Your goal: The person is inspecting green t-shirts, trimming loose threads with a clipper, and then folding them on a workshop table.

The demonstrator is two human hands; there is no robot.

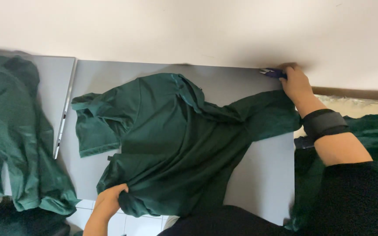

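A dark green shirt (176, 140) lies spread and crumpled across a grey table (263, 175). My left hand (110, 199) grips the shirt's bunched fabric at the table's near edge. My right hand (296, 83) is stretched to the far right corner of the table, next to the wall, with its fingers closed on a small purple object (273, 73). That hand lies just past the shirt's right sleeve. A black band wraps my right wrist (324, 123).
More green garments are piled on a second grey table at the left (9, 131) and heaped at the right (372, 131). A white wall (189, 30) runs behind the tables. White floor tiles (123, 220) show below the near edge.
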